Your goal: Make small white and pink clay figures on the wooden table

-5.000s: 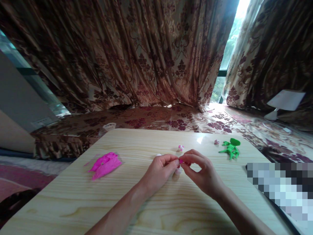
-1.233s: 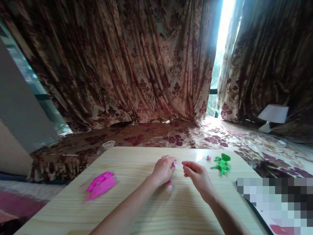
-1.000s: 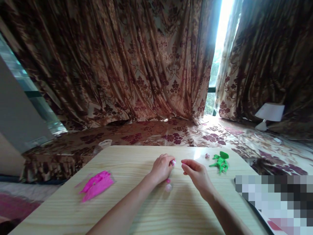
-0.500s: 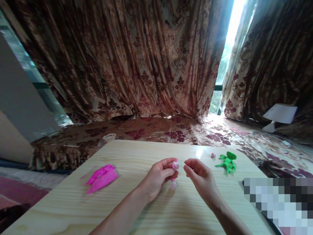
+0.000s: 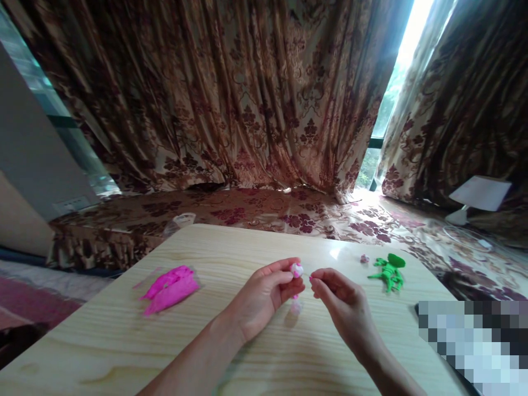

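One held ball [image 5: 296,270], one green figure [image 5: 388,271]

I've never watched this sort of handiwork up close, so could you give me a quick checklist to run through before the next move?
1. White ball with pink spots pinched in the left hand: ok.
2. Tiny pink bit at the right hand's fingertips: ok.
3. Ball's pink spots firmly stuck on: cannot tell.
4. Space around the left hand free of loose pieces: not ok; a pale, blurred piece sits close by and might get bumped.
5. Pink lump away from both hands: ok.
6. Green figure out of the right hand's way: ok.
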A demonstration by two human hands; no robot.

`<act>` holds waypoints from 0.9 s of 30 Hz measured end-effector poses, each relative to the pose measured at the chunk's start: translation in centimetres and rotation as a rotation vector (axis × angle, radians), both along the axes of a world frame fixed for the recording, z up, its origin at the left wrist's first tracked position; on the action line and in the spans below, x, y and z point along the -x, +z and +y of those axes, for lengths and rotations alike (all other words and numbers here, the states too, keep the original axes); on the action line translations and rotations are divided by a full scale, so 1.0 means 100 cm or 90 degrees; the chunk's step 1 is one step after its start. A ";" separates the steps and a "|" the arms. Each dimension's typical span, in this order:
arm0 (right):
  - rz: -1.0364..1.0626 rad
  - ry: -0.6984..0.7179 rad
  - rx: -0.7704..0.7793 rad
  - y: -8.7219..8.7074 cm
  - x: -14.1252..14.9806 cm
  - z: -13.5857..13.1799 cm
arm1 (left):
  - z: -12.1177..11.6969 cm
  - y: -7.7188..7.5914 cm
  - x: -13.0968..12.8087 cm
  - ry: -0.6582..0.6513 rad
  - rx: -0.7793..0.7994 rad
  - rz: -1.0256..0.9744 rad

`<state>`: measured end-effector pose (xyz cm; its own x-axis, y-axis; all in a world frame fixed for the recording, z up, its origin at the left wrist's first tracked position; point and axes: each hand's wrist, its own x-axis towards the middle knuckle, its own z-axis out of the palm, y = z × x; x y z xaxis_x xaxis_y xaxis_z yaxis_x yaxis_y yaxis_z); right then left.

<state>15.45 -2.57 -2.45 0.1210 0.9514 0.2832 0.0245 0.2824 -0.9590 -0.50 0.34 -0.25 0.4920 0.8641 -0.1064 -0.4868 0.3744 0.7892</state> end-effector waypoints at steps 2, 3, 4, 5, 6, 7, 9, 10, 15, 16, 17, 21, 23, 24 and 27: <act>0.008 0.002 0.008 0.002 0.001 -0.001 | 0.000 -0.001 0.000 -0.002 -0.001 -0.005; 0.016 0.006 0.011 0.002 0.001 -0.001 | -0.001 -0.001 -0.001 -0.007 0.000 -0.004; 0.025 0.011 0.010 0.003 0.002 -0.001 | -0.001 -0.001 -0.001 -0.012 0.003 -0.003; 0.033 0.018 0.008 0.003 0.002 -0.001 | -0.001 -0.001 -0.001 -0.016 0.006 -0.003; 0.040 0.023 0.005 0.003 0.003 -0.001 | -0.001 -0.001 -0.001 -0.015 0.007 -0.005; 0.045 0.026 0.003 0.002 0.003 -0.001 | -0.001 -0.001 -0.001 -0.010 0.007 -0.008; 0.050 0.025 0.004 0.002 0.002 0.000 | -0.001 -0.001 -0.001 0.001 0.005 -0.016; 0.052 0.023 0.005 0.002 0.002 0.000 | -0.001 -0.001 -0.002 0.005 0.004 -0.019; 0.031 0.026 0.007 0.004 0.001 -0.001 | -0.001 -0.001 -0.001 -0.011 0.016 -0.019; 0.024 0.030 0.004 0.004 0.001 -0.001 | -0.001 -0.001 -0.001 -0.012 0.018 -0.017; 0.024 0.030 -0.001 0.004 0.001 -0.001 | -0.002 -0.001 -0.001 -0.010 0.017 -0.014; 0.071 0.010 -0.019 0.000 0.000 0.002 | -0.003 0.000 -0.002 -0.007 0.007 0.001; 0.070 -0.002 -0.013 0.000 0.000 0.001 | -0.004 0.001 -0.003 -0.011 0.004 0.012; 0.057 -0.006 -0.009 0.001 0.000 0.001 | -0.004 0.002 -0.004 -0.013 0.003 0.016; 0.024 -0.010 -0.012 0.005 -0.001 -0.002 | -0.005 0.002 -0.004 -0.023 -0.006 0.021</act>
